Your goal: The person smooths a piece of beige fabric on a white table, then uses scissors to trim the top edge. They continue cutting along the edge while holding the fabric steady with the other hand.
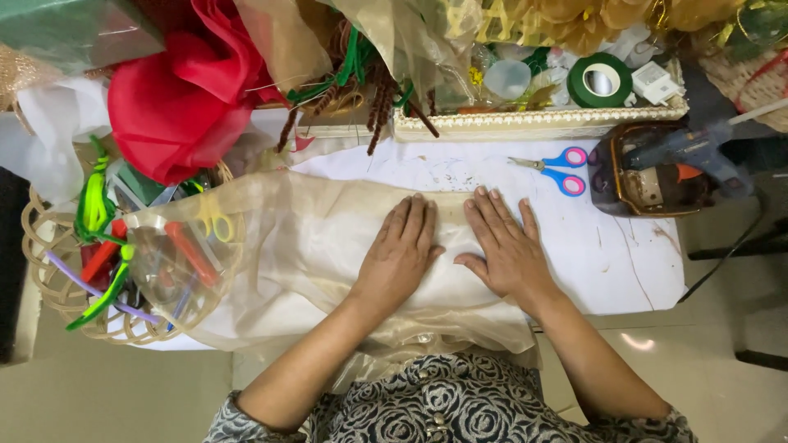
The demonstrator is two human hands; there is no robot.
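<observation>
White and scuffed, the counter (624, 262) is crowded along its far edge and left side with craft supplies. Both hands press flat on a sheer, pale gold fabric (320, 238) spread across the middle of the counter: the left hand (400, 253) and the right hand (505, 244) lie side by side, palms down, fingers (492, 215) straight and slightly spread, gripping nothing. The fabric drapes leftward over a round woven basket (45, 271), which holds green and purple pipe cleaners (94, 205), red-handled tools and a pair of yellow-handled scissors, partly veiled by the cloth. Beyond the hands, a long cream tray (533, 123) contains a roll of green tape (601, 80), a clear round lid, a small white box and other bits too jumbled to tell. Pink-and-blue scissors (558, 168) lie on the bare counter just right of the hands. Farther right, a brown rimmed dish (624, 193) holds a blue glue gun (689, 152). Red fabric (176, 107) is bunched at the upper left.
</observation>
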